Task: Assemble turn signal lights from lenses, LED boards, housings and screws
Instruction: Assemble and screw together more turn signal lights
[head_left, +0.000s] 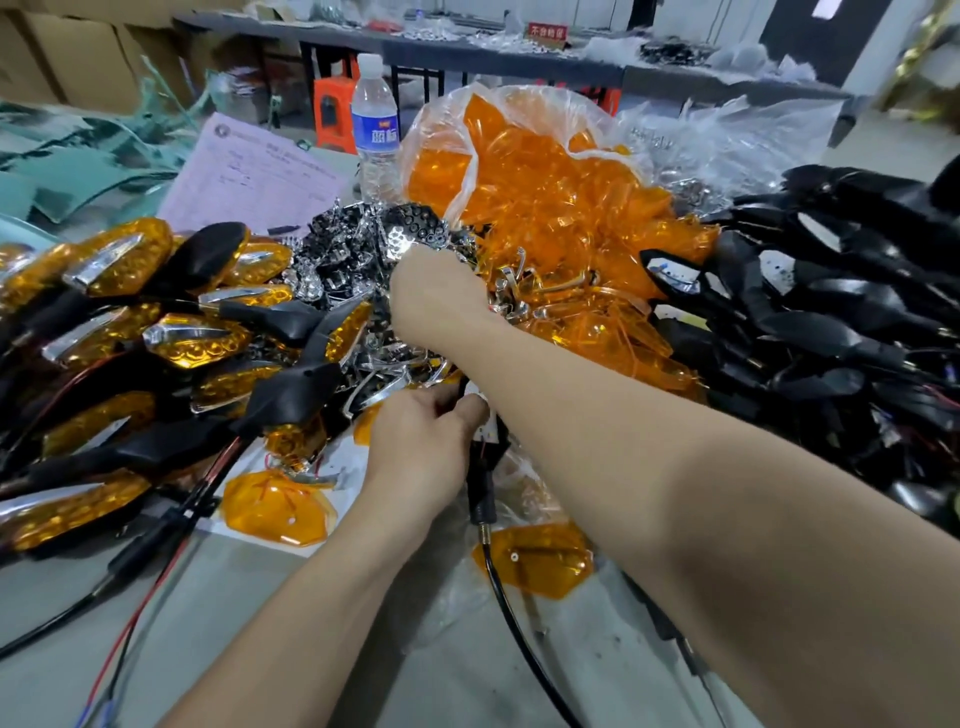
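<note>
On the near part of the grey counter (291, 639), a black sheathed cable (511, 618) runs up into the black plastic housing with a stem (479, 480), whose stem end points back toward the person. The left hand (415, 457) holds this housing just above the counter. Its fingers (457, 410) are curled round the upper end, where a small white board (488, 423) shows just beside the fingertips. One flat orange translucent lens (275, 506) lies on the counter left of the left wrist, and a second orange lens (535, 564) lies right of the cable, partly under the right forearm. That forearm crosses above the left hand. The right hand (436, 304) reaches into the heap of chrome reflector pieces (343, 260); its fingers are buried there, so it cannot be told whether they are spread or pinching. To the left lies a pile of finished orange-and-black turn signals (119, 332), with red and black wires (140, 613) trailing toward the near edge. To the right is a heap of black housings with wires (831, 322). Behind the reflectors sits a clear plastic bag of orange lenses (530, 171). Farther back stand a clear water bottle with a blue label (375, 124), upright, and a pink printed form (260, 176). Beyond these are a dark bench (519, 52) carrying small parts and brown cardboard boxes (62, 57).
</note>
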